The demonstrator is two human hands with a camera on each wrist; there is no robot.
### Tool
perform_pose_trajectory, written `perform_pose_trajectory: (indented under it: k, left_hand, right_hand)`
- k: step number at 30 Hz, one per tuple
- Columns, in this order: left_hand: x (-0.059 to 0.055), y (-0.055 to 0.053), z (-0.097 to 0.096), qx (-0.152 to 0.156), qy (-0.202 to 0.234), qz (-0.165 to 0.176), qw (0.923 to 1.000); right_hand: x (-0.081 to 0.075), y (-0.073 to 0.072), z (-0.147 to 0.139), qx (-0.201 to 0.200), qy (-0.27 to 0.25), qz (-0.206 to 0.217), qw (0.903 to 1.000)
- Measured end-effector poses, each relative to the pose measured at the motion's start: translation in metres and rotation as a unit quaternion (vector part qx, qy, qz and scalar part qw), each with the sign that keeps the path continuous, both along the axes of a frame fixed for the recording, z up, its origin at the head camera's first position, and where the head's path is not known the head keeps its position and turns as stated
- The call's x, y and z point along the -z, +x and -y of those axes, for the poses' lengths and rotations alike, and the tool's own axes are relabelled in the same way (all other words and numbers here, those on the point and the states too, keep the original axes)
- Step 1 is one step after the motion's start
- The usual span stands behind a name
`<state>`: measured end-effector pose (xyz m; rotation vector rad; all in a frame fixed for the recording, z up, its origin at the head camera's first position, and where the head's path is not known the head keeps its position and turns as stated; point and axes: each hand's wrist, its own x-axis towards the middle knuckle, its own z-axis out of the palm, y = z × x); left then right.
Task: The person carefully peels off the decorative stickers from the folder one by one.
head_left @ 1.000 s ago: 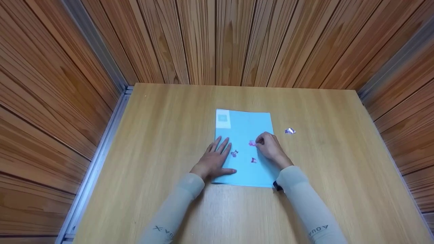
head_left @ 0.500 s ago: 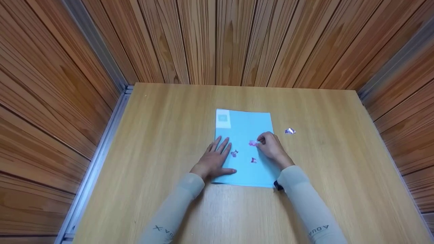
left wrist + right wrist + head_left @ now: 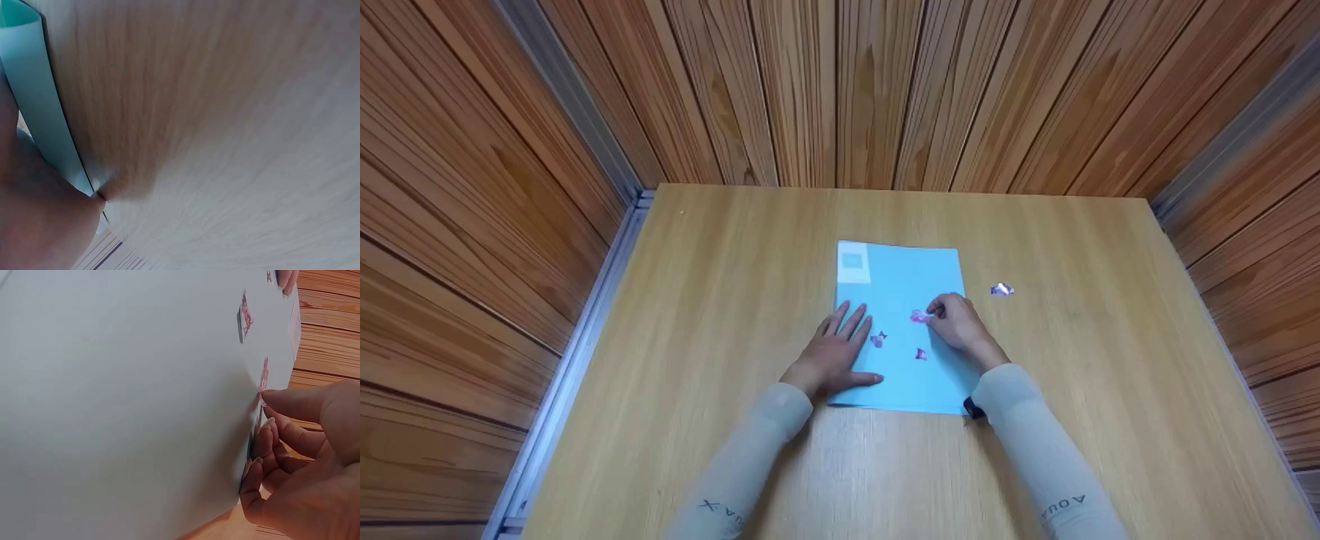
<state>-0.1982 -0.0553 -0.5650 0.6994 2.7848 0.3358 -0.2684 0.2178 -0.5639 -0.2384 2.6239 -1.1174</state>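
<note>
A light blue folder lies on the wooden table, a pale label at its top left corner. My left hand rests on its left side with fingers spread. Thumb and index finger of my right hand pinch the edge of a small shiny pink sticker on the folder's right half; the right wrist view shows this sticker close against the surface at the thumb tip. Two more pieces lie on the folder: one sticker beside my left fingers, another sticker below the pinched one.
Right of the folder, a shiny purple piece lies on the table. Wood-panelled walls stand behind and at both sides, with a metal rail along the left table edge. In the left wrist view the folder's edge curves up slightly.
Both hands stay almost in place. The right hand shifts very slightly, with its fingers still at the pink sticker.
</note>
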Motion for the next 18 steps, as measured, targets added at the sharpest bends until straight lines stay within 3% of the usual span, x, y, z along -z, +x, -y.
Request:
perform_pose_trajectory:
  k: [3,6,18]
  left_hand:
    - [0.012,-0.007,0.006,0.010,0.016,0.010,0.9998]
    - [0.014,-0.010,0.007,0.013,0.024,0.016,0.9995]
    - [0.012,-0.008,0.006,0.010,0.010,0.016,0.9998]
  right_hand:
    - [0.002,-0.001,0.011,0.022,0.022,0.007,0.9995]
    - [0.003,-0.001,0.015,0.033,0.034,0.010,0.9988]
    - [0.003,-0.001,0.013,0.028,0.030,0.006,0.9991]
